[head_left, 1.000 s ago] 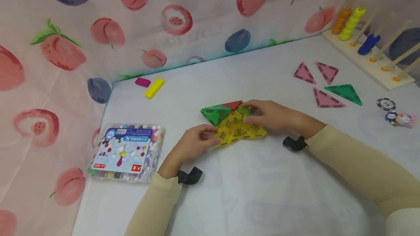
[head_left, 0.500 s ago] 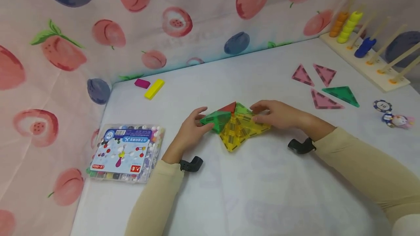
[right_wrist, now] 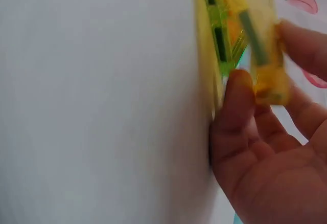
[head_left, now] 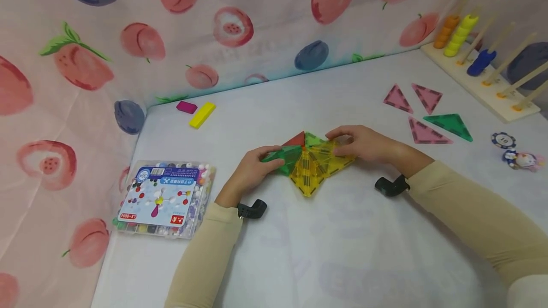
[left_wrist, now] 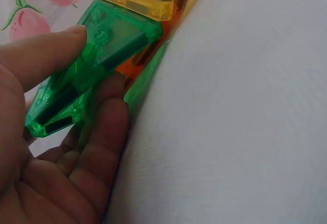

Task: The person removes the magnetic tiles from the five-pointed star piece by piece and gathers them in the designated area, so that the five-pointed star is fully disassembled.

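Observation:
In the head view a cluster of translucent magnetic tiles lies mid-table, with yellow tiles (head_left: pixel 306 180) pointing toward the person. A red tile (head_left: pixel 296 140) and a light green tile (head_left: pixel 314 138) show at its far side. My left hand (head_left: pixel 249 171) pinches a dark green triangular tile (left_wrist: pixel 120 35) at the cluster's left, thumb on top and fingers beneath. At the right side, my right hand (head_left: pixel 366 145) pinches a yellow tile (right_wrist: pixel 268 40) between thumb and fingers. Both held tiles tilt up from the table in the wrist views.
Pink triangle tiles (head_left: pixel 398 99) and a green one (head_left: pixel 451 125) lie to the right. Beyond are a peg abacus (head_left: pixel 492 91), a poker chip (head_left: pixel 503 140) and a figurine (head_left: pixel 523 159). A bead kit box (head_left: pixel 158 198) sits left; yellow (head_left: pixel 202 115) and magenta (head_left: pixel 186 107) blocks lie behind.
The left hand moved from the yellow front edge to the green tile at the left and grips it. The cluster turned, its yellow point now facing the person. The right hand shifted slightly right.

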{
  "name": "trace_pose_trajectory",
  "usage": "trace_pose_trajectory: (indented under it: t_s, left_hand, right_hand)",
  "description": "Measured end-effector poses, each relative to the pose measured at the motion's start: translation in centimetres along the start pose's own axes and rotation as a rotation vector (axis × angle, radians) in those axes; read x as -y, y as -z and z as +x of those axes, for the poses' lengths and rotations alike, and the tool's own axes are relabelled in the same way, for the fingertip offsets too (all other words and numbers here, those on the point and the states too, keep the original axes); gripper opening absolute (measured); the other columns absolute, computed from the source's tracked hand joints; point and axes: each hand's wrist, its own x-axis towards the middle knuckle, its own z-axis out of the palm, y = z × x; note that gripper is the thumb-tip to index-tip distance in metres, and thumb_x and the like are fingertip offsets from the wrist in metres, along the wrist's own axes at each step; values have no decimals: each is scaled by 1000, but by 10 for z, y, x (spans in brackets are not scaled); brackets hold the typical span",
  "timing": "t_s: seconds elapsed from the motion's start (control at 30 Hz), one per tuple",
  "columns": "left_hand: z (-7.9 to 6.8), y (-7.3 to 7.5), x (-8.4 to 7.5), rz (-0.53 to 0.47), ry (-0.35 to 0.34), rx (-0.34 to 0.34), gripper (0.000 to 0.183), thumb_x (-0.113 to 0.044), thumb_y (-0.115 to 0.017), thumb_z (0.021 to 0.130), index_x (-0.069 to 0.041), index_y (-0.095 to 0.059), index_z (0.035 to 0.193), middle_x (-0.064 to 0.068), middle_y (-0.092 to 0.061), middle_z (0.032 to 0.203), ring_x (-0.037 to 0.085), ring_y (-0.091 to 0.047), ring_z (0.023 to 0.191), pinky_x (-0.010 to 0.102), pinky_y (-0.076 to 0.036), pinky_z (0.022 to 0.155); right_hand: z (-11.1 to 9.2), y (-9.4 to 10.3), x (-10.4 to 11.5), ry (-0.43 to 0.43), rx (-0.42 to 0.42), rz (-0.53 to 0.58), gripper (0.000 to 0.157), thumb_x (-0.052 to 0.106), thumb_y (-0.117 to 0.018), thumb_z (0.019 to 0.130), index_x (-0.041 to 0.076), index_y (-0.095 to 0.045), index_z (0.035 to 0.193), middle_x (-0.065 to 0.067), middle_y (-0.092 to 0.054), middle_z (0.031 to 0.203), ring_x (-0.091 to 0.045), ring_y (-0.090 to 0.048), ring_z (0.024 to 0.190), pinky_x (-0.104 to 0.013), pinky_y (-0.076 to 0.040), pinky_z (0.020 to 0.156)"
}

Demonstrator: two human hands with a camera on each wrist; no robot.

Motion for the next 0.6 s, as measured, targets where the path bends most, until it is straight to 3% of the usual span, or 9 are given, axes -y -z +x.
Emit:
trace_pose_trajectory:
  t_s: [0.13,0.43,0.6]
  left_hand:
    - [0,-1,0,5,-4,-7,43,-49,-64,76,-35,-57,116,-9,-51,118,16,-48,98,35,-39,85]
    - [1,-2,1,10,-1,-1,46,-53,-63,75,-36,-56,116,-8,-51,117,15,-48,98,35,-38,86]
    - [1,-3,0,-2,25,-10,45,-54,-64,74,-38,-56,115,-8,-52,116,15,-49,97,35,-39,86]
  right_hand:
    - [0,3,-3,-20,-32,-70,47,29,-65,82,19,-50,126,-6,-44,126,-25,-47,92,-35,-42,76]
    - [-23,22,-21,-4,-123,-361,38,13,-63,82,17,-58,119,-10,-47,120,-27,-44,98,-46,-40,84]
    - [-34,47,-37,-7,-185,-422,38,12,-63,83,14,-57,120,-12,-48,115,-28,-43,97,-47,-40,82]
